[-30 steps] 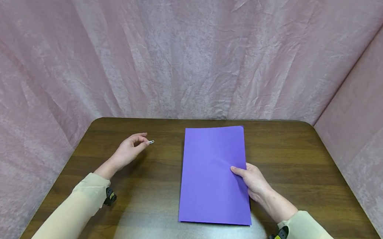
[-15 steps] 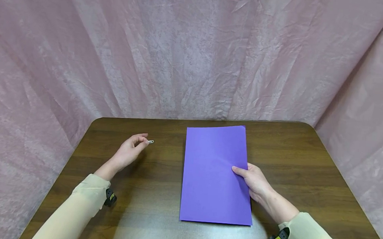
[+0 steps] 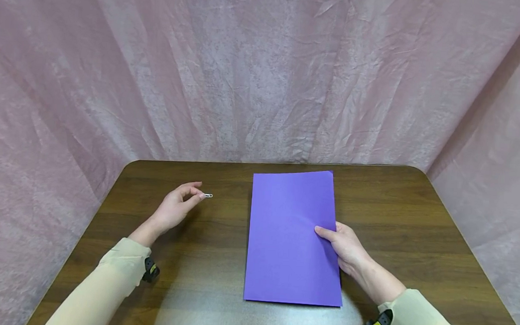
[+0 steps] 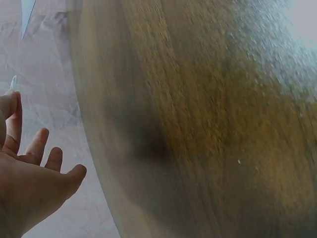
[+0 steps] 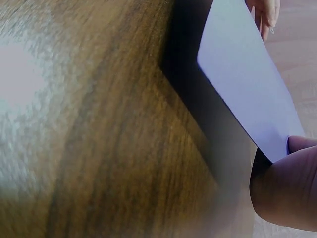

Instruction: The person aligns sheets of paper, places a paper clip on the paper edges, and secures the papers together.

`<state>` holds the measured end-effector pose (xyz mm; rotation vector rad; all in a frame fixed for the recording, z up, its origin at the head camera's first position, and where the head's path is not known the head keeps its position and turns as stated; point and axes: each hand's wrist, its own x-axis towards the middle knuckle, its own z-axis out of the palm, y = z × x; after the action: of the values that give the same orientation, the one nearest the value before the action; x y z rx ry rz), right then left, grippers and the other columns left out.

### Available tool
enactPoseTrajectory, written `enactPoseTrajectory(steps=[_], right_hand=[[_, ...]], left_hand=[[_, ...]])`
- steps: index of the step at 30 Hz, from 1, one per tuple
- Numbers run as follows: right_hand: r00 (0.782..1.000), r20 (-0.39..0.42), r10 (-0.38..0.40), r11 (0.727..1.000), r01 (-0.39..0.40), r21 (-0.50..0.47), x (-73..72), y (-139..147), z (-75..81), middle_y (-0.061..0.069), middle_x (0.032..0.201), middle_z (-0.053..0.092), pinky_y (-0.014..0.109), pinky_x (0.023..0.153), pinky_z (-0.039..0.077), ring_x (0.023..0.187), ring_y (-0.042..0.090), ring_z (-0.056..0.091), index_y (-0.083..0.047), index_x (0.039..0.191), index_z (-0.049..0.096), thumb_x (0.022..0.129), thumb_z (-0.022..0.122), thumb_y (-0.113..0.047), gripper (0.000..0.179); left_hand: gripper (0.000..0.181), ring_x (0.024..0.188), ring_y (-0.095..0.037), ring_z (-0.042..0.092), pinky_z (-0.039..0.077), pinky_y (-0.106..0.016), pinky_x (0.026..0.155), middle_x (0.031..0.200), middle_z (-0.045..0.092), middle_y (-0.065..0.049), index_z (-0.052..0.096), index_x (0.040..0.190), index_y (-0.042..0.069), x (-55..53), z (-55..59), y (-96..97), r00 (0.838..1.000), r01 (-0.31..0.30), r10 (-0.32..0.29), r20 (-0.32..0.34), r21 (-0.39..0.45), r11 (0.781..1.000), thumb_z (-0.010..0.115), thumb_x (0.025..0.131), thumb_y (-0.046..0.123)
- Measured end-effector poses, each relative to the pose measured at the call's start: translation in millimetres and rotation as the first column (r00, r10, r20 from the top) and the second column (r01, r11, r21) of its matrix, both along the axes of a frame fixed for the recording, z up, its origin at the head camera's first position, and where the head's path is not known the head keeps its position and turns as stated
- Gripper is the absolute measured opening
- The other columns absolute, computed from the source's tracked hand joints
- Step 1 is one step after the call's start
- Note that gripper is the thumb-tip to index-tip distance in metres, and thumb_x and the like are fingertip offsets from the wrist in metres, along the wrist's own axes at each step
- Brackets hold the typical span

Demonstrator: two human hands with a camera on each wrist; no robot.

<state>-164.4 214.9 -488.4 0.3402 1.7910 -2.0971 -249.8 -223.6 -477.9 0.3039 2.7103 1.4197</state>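
A small white paper clip (image 3: 209,195) is pinched between the thumb and index finger of my left hand (image 3: 176,208), above the left part of the table; its other fingers are spread apart in the left wrist view. My right hand (image 3: 348,246) grips the right edge of a purple sheet of paper (image 3: 290,245), thumb on top and the other fingers hidden beneath. In the right wrist view the paper (image 5: 242,74) is raised off the table, casting a dark shadow. Whether it is one sheet or several, I cannot tell.
The brown wooden table (image 3: 393,202) has rounded far corners. Pink curtains (image 3: 266,72) hang behind it and at both sides. Light glares off the table's near middle. A small black device is strapped to each wrist, over a pale sleeve (image 3: 112,273).
The paper clip has shifted slightly right and toward me with the left fingertips. My right hand and the purple paper have hardly moved.
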Motion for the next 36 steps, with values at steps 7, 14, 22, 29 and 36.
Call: enactPoseTrajectory(steps=[7,14,22,29,36], right_hand=[[1.000,-0.012,0.000,1.000,0.000,-0.014,0.5,0.9,-1.8,0.004,0.089,0.075,0.035,0.069,0.060,0.078,0.018,0.072,0.000,0.125,0.060,0.101,0.065,-0.016,0.029],[1.000,-0.024,0.005,1.000,-0.005,-0.014,0.7,1.0,-1.7,0.004,0.089,0.075,0.035,0.069,0.060,0.078,0.018,0.072,-0.001,0.124,0.061,0.101,0.065,-0.017,0.028],[0.999,-0.040,0.008,1.000,-0.008,0.001,0.9,0.7,0.0,0.004,0.090,0.075,0.035,0.069,0.060,0.079,0.018,0.073,0.000,0.128,0.060,0.101,0.066,-0.019,0.033],[0.999,-0.053,0.009,1.000,-0.008,0.018,1.4,0.3,-1.2,0.005,0.089,0.075,0.036,0.069,0.060,0.078,0.020,0.073,0.000,0.128,0.059,0.102,0.064,-0.017,0.032],[0.997,-0.080,0.022,1.000,-0.020,0.023,1.0,-0.4,-1.0,0.005,0.090,0.075,0.036,0.069,0.060,0.079,0.020,0.073,0.001,0.128,0.059,0.103,0.063,-0.017,0.031]], left_hand=[[0.031,0.144,-0.034,0.039,0.030,-0.057,0.115,0.151,0.050,-0.014,0.072,0.110,0.003,-1.7,1.0,4.7,0.999,-0.016,0.016,-0.031,0.020,1.000,0.067,0.101,0.032],[0.034,0.143,-0.032,0.041,0.035,-0.053,0.112,0.152,0.051,-0.011,0.071,0.110,0.002,-1.5,5.9,8.6,0.999,-0.041,0.041,0.005,0.073,0.996,0.067,0.101,0.035],[0.027,0.140,-0.032,0.045,0.041,-0.050,0.106,0.152,0.051,-0.010,0.070,0.108,0.005,0.5,11.0,10.5,0.997,-0.058,0.052,0.049,0.135,0.989,0.065,0.102,0.030],[0.023,0.140,-0.040,0.043,0.038,-0.053,0.110,0.152,0.048,-0.022,0.068,0.111,-0.007,16.3,41.7,24.6,0.995,-0.072,0.060,0.081,0.154,0.985,0.060,0.104,0.014],[0.025,0.141,-0.033,0.044,0.034,-0.051,0.114,0.150,0.052,-0.014,0.071,0.108,0.000,-1.3,18.7,14.2,0.992,-0.100,0.082,0.096,0.205,0.974,0.065,0.101,0.023]])
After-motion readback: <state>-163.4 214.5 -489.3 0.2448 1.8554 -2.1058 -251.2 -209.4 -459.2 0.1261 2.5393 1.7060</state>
